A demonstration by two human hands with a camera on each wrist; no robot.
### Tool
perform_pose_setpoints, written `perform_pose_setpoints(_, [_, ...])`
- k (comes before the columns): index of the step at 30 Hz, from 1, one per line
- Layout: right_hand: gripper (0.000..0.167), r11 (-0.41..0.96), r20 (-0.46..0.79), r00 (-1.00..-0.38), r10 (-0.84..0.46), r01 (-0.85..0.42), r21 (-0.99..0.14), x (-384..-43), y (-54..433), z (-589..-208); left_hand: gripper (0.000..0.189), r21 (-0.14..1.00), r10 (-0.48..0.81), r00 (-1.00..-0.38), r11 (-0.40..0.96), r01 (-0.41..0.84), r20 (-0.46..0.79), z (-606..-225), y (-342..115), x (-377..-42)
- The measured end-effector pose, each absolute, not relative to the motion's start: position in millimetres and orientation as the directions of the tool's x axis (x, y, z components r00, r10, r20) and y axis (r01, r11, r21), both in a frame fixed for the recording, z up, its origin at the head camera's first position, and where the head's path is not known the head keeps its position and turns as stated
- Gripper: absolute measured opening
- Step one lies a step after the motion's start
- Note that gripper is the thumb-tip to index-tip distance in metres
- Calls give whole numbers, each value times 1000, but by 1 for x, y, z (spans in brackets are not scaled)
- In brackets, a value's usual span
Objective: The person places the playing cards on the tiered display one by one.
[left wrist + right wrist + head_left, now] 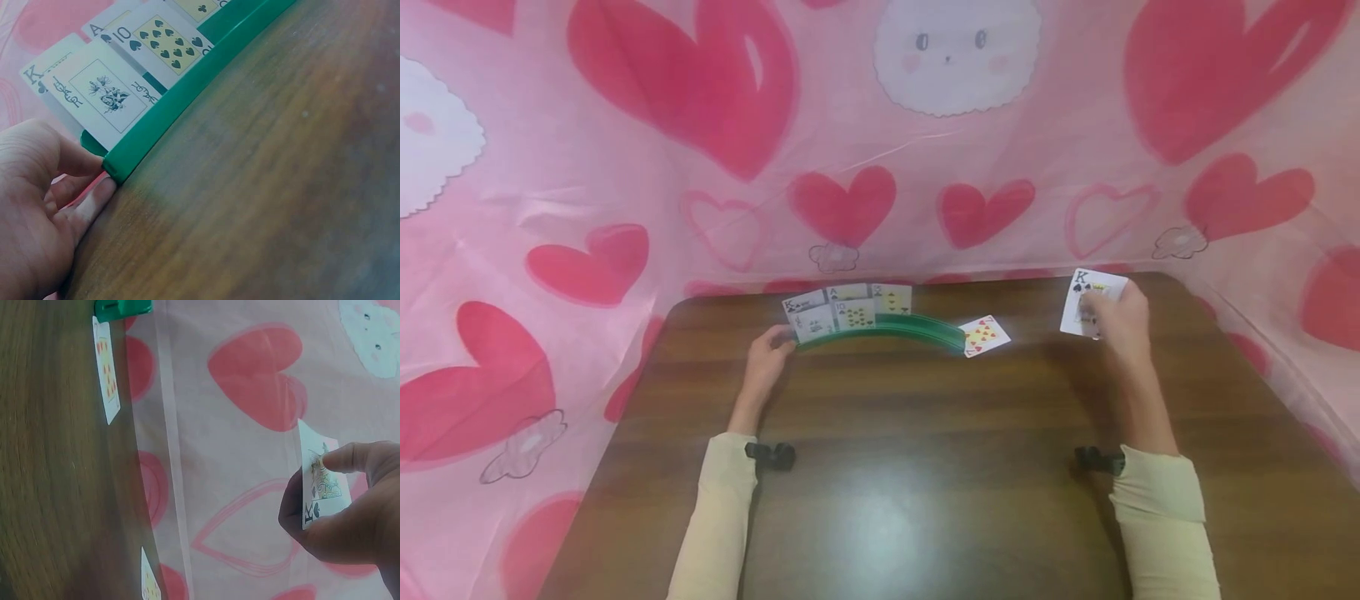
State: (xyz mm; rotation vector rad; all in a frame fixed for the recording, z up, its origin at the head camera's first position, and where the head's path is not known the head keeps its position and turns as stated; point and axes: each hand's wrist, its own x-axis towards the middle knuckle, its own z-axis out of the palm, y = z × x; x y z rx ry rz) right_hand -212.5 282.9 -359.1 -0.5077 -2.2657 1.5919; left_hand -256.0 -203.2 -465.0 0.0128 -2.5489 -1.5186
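At the left end of a curved green card holder point(917, 323), my left hand point(766, 360) pinches the rail between thumb and finger. A joker point(103, 97) and a ten of spades point(165, 40) stand in its front row. Behind them are a king of clubs point(803, 302), an ace point(847, 291) and a clubs card point(891, 297). My right hand point(1126, 333) holds a king of spades point(1078, 287) above the table's far right, thumb across its face. A seven with red pips point(987, 336) lies by the holder's right end.
Brown wooden table point(970, 483) fills the lower view. Pink cloth point(917, 208) with hearts rises along its back and sides. Another card point(149, 578) lies near the far edge at the bottom of the right wrist view, partly cut off. Dark cameras sit on both wrists.
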Motion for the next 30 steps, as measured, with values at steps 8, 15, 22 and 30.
perform_pose_setpoints(8, [9,91,29,-882,471,16,-996,-216,270,-354,26,877,-95,-986,474,77,138,-466,-204,-257])
perform_pose_setpoints(15, [5,12,39,-909,416,-37,-999,-223,257,-346,25,880,-100,-985,469,76,138,-467,-205,-258])
perform_pose_setpoints(22, [12,-119,53,-937,345,-100,-988,-228,248,-340,24,878,-105,-986,474,68,133,-466,-203,-258])
perform_pose_setpoints(30, [22,-224,118,-927,357,-207,-952,-226,230,-327,24,872,-106,-987,487,55,122,-466,-204,-256])
